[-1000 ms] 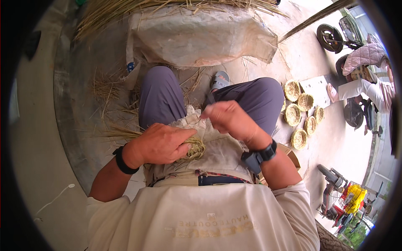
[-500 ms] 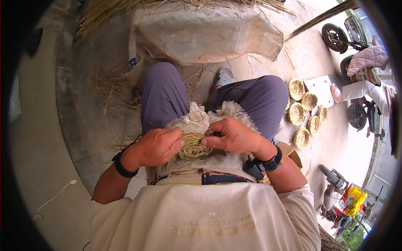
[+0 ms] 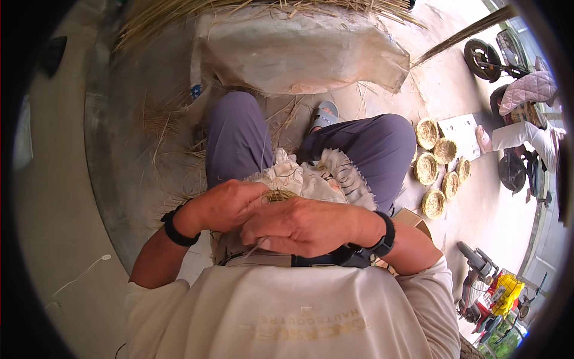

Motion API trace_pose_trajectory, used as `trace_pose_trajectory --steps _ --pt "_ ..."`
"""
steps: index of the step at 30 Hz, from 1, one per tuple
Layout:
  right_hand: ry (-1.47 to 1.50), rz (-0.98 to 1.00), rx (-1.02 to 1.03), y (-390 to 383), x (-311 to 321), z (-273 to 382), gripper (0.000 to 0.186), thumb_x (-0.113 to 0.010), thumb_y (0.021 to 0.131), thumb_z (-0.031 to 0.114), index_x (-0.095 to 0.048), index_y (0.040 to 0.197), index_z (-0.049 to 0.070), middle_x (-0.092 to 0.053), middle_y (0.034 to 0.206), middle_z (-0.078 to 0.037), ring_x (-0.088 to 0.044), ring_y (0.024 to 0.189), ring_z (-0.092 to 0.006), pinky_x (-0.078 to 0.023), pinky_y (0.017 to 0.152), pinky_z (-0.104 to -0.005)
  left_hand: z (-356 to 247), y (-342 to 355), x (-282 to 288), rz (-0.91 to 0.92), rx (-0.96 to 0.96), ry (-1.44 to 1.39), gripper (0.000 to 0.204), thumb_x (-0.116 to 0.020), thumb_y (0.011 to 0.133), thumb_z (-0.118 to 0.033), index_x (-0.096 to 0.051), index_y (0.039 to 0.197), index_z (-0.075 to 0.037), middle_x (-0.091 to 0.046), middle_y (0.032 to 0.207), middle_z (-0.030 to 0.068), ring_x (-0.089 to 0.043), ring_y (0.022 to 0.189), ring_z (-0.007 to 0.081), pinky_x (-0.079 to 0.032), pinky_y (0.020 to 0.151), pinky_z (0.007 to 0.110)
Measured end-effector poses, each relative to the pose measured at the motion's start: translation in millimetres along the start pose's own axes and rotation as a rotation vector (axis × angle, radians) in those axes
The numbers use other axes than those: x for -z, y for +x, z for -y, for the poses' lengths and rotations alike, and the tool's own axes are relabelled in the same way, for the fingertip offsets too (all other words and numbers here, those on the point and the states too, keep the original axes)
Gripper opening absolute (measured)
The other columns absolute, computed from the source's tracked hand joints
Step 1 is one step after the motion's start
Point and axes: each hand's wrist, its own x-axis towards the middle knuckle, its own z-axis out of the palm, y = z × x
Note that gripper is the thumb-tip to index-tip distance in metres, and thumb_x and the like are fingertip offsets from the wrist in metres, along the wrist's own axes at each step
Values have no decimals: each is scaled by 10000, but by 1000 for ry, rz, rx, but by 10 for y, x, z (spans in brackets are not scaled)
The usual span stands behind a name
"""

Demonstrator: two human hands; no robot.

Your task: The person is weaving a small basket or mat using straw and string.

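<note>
A small round piece of woven straw [image 3: 278,195] sits over my lap, mostly hidden behind my hands; only its far edge shows. My left hand [image 3: 230,206] is closed on its left side. In front of it my right hand [image 3: 299,226] crosses toward the left, fingers bent and pressed together. A thin straw strand [image 3: 256,246] sticks out below the right fingertips, pinched there. Under the work, a frayed off-white cloth [image 3: 314,178] covers my lap between the knees.
Several finished straw baskets [image 3: 426,168] stand on the floor to the right. Ahead lies a plastic sheet [image 3: 299,54] with long straw stalks [image 3: 257,8] beyond it. Loose straw [image 3: 160,122] litters the floor at left. A cardboard box [image 3: 412,221] is beside my right hip. A person [image 3: 523,134] sits far right.
My right hand has moved left and toward my body, now overlapping my left hand and covering most of the woven piece. A strand now shows at its fingertips. The left hand stays near its place.
</note>
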Motion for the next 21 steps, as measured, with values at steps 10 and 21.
trace_pose_trajectory --steps 10,21 --pt "-73 215 -70 -69 -26 -198 230 -599 1074 142 -693 1182 -37 -634 1379 -231 -601 1308 -403 -500 1098 -466 14 58 4 -31 317 -159 249 -686 999 -203 -670 980 45 -663 802 247 -597 663 379 -528 675 426" --pt "-255 -1218 -647 -1347 816 601 392 -551 1139 297 -663 1380 9 -726 1122 -52 -565 693 -43 -460 600 -212 281 -225 286 -589 453 -4 261 -669 999 -190 -606 884 35 -620 721 210 -541 632 212 -503 628 397"
